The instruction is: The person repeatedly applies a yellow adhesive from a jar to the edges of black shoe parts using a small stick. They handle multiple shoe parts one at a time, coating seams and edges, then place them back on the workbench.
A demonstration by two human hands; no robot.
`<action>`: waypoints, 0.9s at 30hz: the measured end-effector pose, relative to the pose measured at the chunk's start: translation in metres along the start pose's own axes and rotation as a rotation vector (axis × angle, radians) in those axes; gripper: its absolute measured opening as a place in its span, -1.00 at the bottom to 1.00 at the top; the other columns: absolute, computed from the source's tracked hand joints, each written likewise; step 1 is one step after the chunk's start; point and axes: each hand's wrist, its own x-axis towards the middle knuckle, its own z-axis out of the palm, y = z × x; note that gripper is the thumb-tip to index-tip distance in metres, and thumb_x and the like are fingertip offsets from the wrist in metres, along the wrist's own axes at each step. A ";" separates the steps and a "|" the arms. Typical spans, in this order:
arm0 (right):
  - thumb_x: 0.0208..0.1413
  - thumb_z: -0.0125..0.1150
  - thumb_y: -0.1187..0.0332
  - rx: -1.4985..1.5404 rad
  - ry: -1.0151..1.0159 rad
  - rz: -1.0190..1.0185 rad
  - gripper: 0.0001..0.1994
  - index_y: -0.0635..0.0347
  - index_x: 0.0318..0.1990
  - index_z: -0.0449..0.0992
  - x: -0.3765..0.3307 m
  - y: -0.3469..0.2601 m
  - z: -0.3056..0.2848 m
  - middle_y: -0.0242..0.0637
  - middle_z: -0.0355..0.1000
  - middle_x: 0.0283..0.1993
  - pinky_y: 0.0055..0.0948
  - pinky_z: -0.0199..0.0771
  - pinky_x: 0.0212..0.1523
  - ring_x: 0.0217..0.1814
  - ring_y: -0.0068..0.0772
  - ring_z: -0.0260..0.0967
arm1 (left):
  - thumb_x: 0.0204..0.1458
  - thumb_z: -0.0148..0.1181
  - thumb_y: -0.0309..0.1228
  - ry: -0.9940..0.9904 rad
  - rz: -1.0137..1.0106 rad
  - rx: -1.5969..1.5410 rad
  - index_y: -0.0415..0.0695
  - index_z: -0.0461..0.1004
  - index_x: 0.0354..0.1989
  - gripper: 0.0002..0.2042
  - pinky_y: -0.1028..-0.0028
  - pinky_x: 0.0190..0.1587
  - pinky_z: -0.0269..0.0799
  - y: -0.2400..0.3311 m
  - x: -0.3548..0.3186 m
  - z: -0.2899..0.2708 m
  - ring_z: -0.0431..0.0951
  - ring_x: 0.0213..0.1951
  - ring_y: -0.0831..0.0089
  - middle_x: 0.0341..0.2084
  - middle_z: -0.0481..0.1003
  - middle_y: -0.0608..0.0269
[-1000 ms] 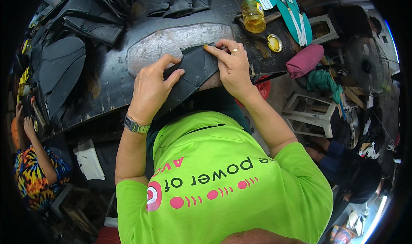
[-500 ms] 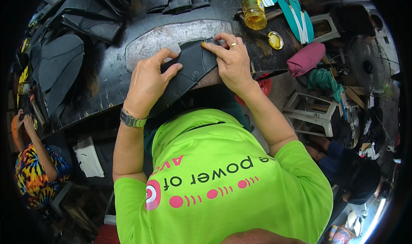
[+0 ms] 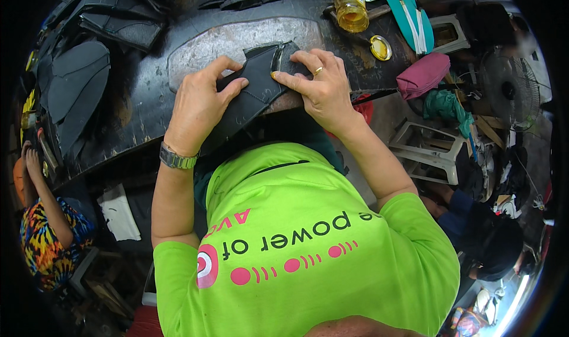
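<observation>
A black leather-like shoe upper piece [image 3: 256, 81], with stitched lines and pale marks, lies at the near edge of the worktable. My left hand [image 3: 198, 103] grips its left side between thumb and forefinger. On the other side, my right hand [image 3: 325, 87] has its fingers closed on the piece, one yellow-stained fingertip pressing beside a narrow raised fold. The far edge of that fold stands partly up from the rest. Underneath is a worn grey metal plate [image 3: 204, 46] set on the tabletop. Fingers hide parts of the piece's right end.
Stacked black pieces [image 3: 121, 17] and a black sole-shaped piece [image 3: 80, 88] lie left. At right are an open jar of yellow glue [image 3: 351, 14], its lid [image 3: 380, 48], a hammer [image 3: 379, 12] and teal straps [image 3: 409, 26]. A stool [image 3: 430, 153] and fan [image 3: 510, 88] stand beyond; co-workers sit both sides.
My right fingertip has shifted nearer me along the piece. The fold near its right end now stands more open, and the view has shifted slightly.
</observation>
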 end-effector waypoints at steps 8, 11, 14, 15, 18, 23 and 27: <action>-0.05 0.28 0.50 -0.010 0.007 -0.079 -0.63 -0.21 -0.09 0.70 -0.012 -0.003 -0.004 -0.39 0.46 0.02 -0.20 0.30 0.03 0.08 -0.20 0.33 | 0.02 0.41 -0.32 0.013 0.026 -0.015 -0.13 0.57 -0.13 -0.72 0.23 -0.28 0.51 0.000 0.000 0.000 0.63 -0.36 -0.03 -0.42 0.59 -0.13; -0.08 0.30 0.50 -0.021 0.007 -0.110 -0.66 -0.17 -0.13 0.70 -0.014 -0.005 -0.006 -0.39 0.47 0.01 -0.20 0.30 0.01 0.07 -0.22 0.34 | 0.02 0.41 -0.31 0.010 0.018 -0.015 -0.14 0.58 -0.13 -0.72 0.23 -0.28 0.51 0.002 0.000 -0.001 0.63 -0.36 -0.02 -0.42 0.59 -0.12; -0.10 0.31 0.50 -0.015 0.006 -0.138 -0.68 -0.16 -0.16 0.69 -0.014 -0.008 -0.009 -0.41 0.47 0.01 -0.21 0.31 0.00 0.06 -0.23 0.35 | 0.02 0.41 -0.30 0.014 0.022 -0.020 -0.14 0.58 -0.14 -0.72 0.23 -0.28 0.51 0.003 0.000 -0.001 0.63 -0.36 -0.02 -0.42 0.59 -0.11; -0.10 0.31 0.50 -0.006 0.010 -0.147 -0.68 -0.15 -0.17 0.69 -0.013 -0.008 -0.010 -0.41 0.47 0.02 -0.21 0.31 0.00 0.06 -0.24 0.35 | 0.02 0.41 -0.30 0.018 0.028 -0.022 -0.14 0.58 -0.14 -0.72 0.23 -0.28 0.51 0.003 -0.001 -0.001 0.63 -0.36 -0.02 -0.43 0.60 -0.11; -0.18 0.33 0.56 0.041 -0.010 -0.139 -0.68 -0.09 -0.23 0.69 -0.010 -0.011 -0.018 -0.32 0.45 0.05 -0.24 0.33 -0.01 0.04 -0.19 0.36 | 0.05 0.39 -0.32 -0.013 -0.006 -0.039 -0.15 0.58 -0.13 -0.74 0.29 -0.29 0.51 -0.004 0.000 0.000 0.63 -0.40 0.06 -0.44 0.59 -0.10; -0.07 0.36 0.56 0.672 0.116 0.140 -0.40 0.05 0.21 0.44 -0.004 -0.022 -0.033 -0.22 0.42 0.07 -0.31 0.36 0.02 0.02 -0.29 0.39 | 0.14 0.32 -0.36 -0.015 -0.127 -0.255 -0.25 0.57 -0.03 -0.71 0.50 -0.22 0.48 -0.025 0.014 -0.034 0.57 -0.30 0.58 -0.35 0.63 0.19; 0.08 0.34 0.55 1.067 0.097 0.267 0.00 0.10 0.55 -0.26 0.011 -0.031 -0.026 -0.15 0.39 0.13 -0.33 0.33 0.16 0.07 -0.34 0.37 | 0.28 0.12 -0.47 0.234 0.004 -1.132 -0.35 0.42 0.18 -0.66 0.53 0.00 0.56 -0.042 0.022 -0.101 0.63 -0.10 0.46 -0.04 0.58 0.14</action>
